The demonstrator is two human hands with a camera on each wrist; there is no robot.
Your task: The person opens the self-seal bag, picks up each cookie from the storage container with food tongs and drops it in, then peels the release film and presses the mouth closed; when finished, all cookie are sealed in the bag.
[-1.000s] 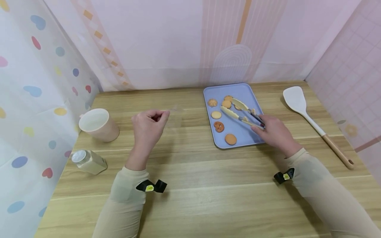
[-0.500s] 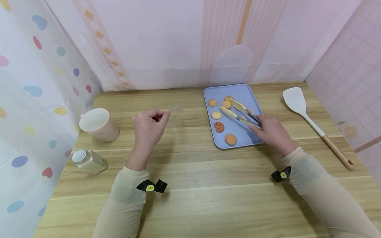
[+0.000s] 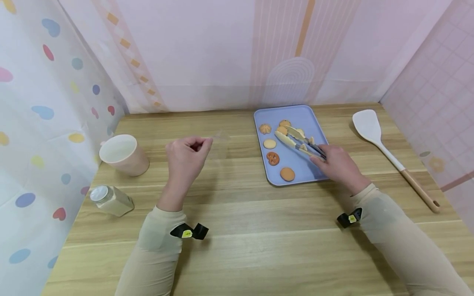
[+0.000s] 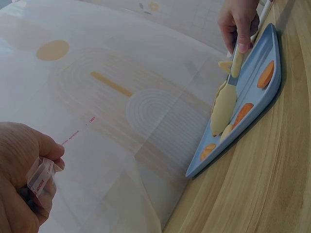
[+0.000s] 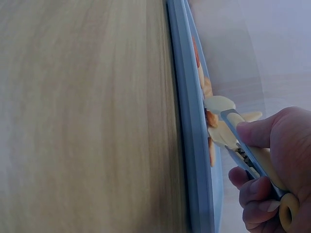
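My left hand [image 3: 187, 162] pinches a clear plastic bag [image 4: 43, 175] with red print between thumb and fingers, holding it up left of the tray. The bag hangs see-through and faint in the head view. My right hand [image 3: 340, 165] grips a pair of tongs [image 3: 286, 139] with cream tips and metal arms. The tips reach low over the blue tray [image 3: 305, 170], spread apart, at a round cookie [image 3: 282, 130] that they partly cover. Around them lie a flower-shaped cookie [image 3: 265, 128], a pale oval cookie [image 3: 269, 144], a pretzel [image 3: 273, 158] and a brown round cookie [image 3: 287, 174].
On the left stand a pink mug [image 3: 124, 155] and a square jar [image 3: 112, 201] with a silver lid. A white spatula [image 3: 370, 127] with a wooden handle lies right of the tray. Patterned cloth [image 3: 207, 53] hangs behind the wooden table [image 3: 240, 246].
My right hand and the tongs have shifted slightly left, and the tips now cover more of the round cookie. My left hand has stayed nearly still with the bag.
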